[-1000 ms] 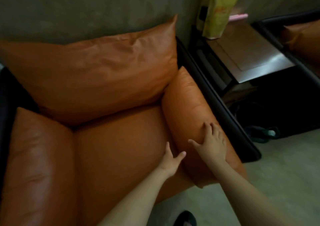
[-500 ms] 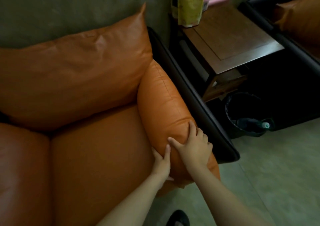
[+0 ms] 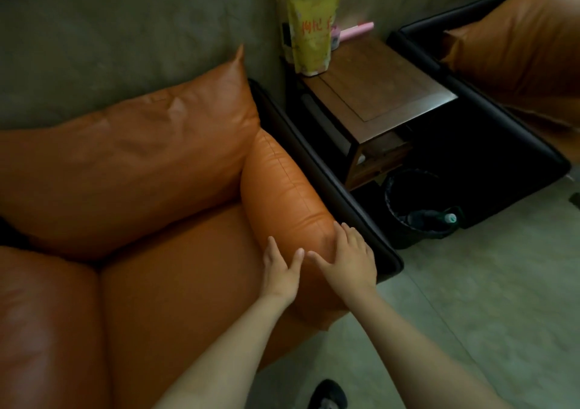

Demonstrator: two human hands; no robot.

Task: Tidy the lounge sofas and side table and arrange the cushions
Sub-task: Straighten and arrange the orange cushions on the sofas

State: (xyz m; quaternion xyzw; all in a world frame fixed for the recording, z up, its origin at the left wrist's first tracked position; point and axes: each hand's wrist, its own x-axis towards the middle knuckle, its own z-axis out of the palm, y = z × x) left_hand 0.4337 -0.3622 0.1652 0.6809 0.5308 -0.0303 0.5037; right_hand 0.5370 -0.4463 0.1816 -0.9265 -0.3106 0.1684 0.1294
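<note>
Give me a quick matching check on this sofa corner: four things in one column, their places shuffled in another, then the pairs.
1. yellow pouch
2. black bin
3. back cushion
4. right hand

A. on the floor by the side table
B. resting on the armrest cushion
C. upright on the side table
D. propped behind the seat

Pairs: 1-C, 2-A, 3-D, 4-B.
</note>
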